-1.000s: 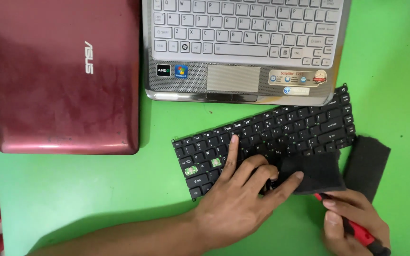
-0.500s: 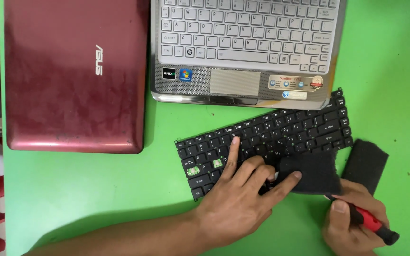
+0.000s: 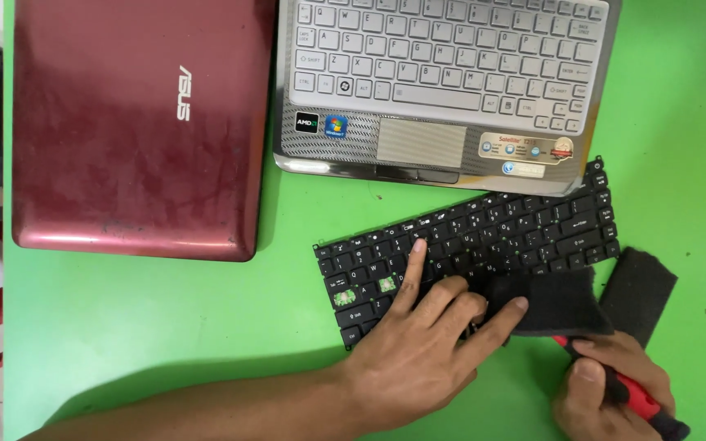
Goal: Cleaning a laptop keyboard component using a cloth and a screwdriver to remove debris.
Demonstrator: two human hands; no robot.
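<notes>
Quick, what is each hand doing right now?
Left hand: open, fingers spread and pressing on the loose black laptop keyboard.
Right hand: closed around a red-and-black-handled tool.

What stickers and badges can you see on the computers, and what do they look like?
Two small square stickers, one dark, one blue: silver laptop palm rest, left of touchpad.
Long gold-and-white sticker strip: right of touchpad.
Silver logo badge: closed red laptop lid.
</notes>
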